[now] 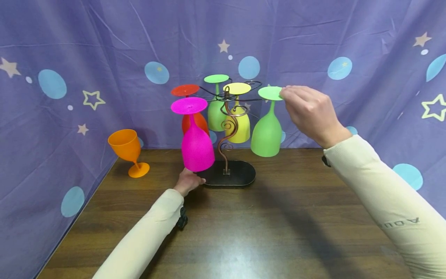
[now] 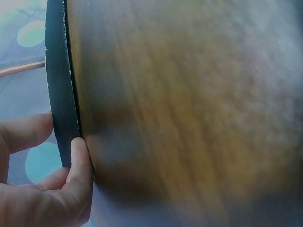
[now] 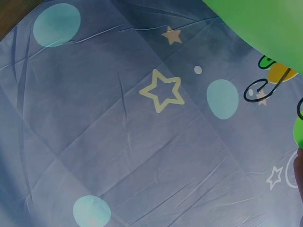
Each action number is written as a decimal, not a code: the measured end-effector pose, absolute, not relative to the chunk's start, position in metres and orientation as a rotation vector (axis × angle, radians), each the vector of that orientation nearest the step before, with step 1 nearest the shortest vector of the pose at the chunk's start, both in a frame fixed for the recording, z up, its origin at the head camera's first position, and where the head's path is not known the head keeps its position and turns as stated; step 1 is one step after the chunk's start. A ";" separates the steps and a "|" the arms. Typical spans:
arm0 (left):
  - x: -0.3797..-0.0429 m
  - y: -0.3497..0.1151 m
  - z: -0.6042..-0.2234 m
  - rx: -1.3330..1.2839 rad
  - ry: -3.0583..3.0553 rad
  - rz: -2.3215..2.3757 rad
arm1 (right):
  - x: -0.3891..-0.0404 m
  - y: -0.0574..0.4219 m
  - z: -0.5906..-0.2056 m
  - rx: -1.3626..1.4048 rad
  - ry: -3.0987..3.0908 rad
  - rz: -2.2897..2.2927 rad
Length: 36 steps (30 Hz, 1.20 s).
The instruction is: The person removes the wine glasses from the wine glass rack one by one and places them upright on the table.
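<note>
A wire goblet rack with a twisted copper-coloured stem [image 1: 234,127] stands on an oval black base [image 1: 240,176]. My left hand [image 1: 188,181] pinches the near left end of that base; its thumb and fingers show at the edge in the left wrist view. Upside down at the rack's right side is a light green goblet [image 1: 266,135], its foot pinched by my right hand [image 1: 310,108]. Part of this goblet's bowl [image 3: 270,23] fills the right wrist view's top corner. Also inverted on the rack are magenta [image 1: 198,151], red [image 1: 185,90], yellow [image 1: 242,130] and another green goblet [image 1: 216,116].
An orange goblet [image 1: 123,145] stands upright on its foot at the table's back left. The brown wooden table [image 1: 223,232] reaches back to a purple curtain [image 1: 285,35] patterned with stars and blue ovals.
</note>
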State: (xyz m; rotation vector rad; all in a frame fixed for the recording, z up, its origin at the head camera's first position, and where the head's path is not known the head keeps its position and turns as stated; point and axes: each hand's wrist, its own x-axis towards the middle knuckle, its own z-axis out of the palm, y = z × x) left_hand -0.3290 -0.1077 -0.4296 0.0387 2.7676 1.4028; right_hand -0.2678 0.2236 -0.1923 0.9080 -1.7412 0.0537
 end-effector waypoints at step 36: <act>-0.325 -0.109 -0.427 0.067 2.798 1.390 | -0.236 0.179 -0.184 1.059 -1.628 0.081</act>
